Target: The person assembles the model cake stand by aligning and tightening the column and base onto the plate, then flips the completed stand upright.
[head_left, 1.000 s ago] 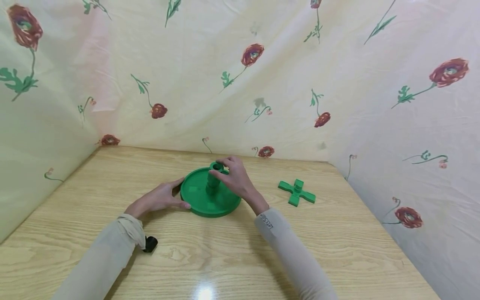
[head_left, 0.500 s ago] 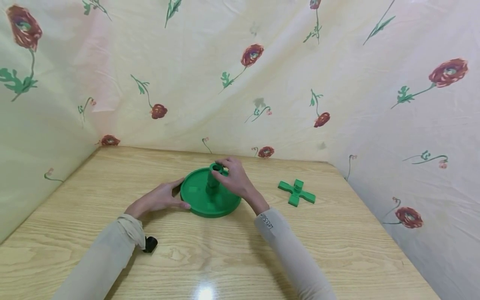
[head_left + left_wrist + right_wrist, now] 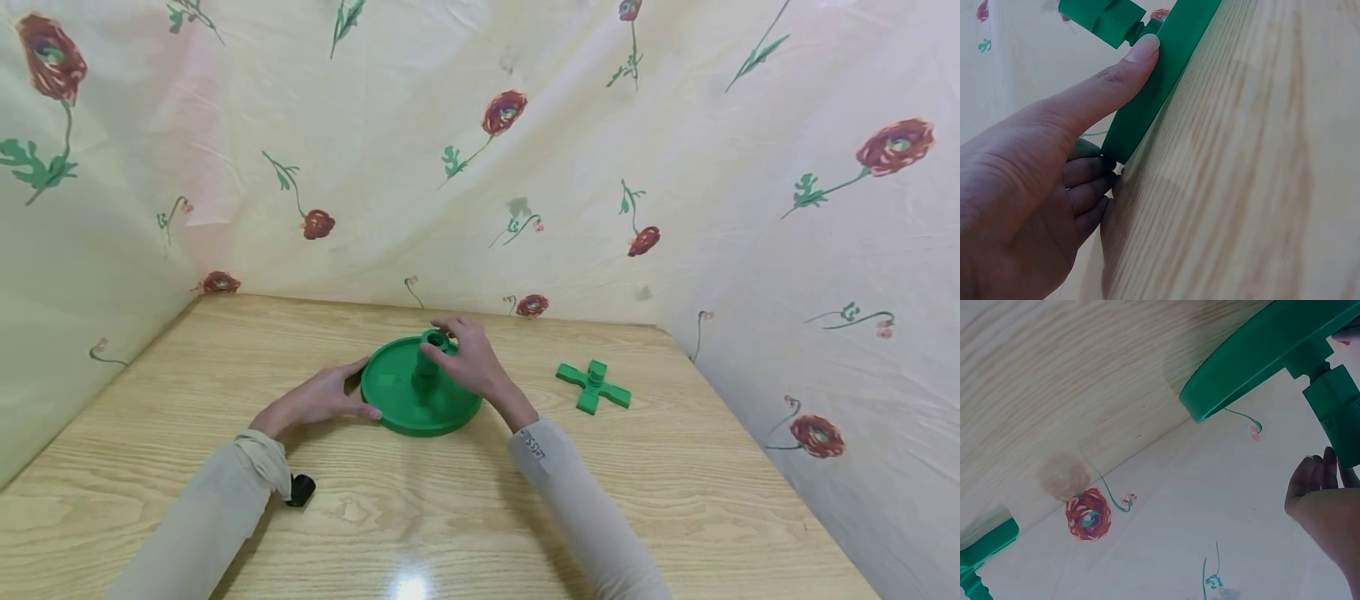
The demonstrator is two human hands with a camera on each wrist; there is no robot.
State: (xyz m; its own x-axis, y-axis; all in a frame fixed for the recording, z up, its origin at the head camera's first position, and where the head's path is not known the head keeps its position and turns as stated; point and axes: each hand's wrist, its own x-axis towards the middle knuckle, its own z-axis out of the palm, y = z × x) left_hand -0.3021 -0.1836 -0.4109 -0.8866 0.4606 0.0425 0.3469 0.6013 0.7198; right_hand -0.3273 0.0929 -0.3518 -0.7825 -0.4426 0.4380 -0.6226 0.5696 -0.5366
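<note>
A round, shallow green tray (image 3: pixel 390 398) with a raised rim lies on the wooden table. From its middle rises a thick green post (image 3: pixel 427 364) with a hollow top; in the right wrist view a narrow neck shows between the post (image 3: pixel 1334 406) and the stub on the tray. My left hand (image 3: pixel 324 395) grips the tray's left rim, thumb (image 3: pixel 1141 53) along the near side and fingers round the far side. With thumb and fingers, my right hand (image 3: pixel 472 360) holds the post near its top; the hand covers part of the tray's right side.
To the right lies a green cross-shaped piece (image 3: pixel 593 387) with a short threaded peg in its middle. A small black object (image 3: pixel 302 490) sits by the left sleeve. Flower-patterned cloth (image 3: pixel 420 208) walls the table's back and sides.
The top of the post has shifted slightly to the right and nearer under the right hand. The left hand and the tray keep their places.
</note>
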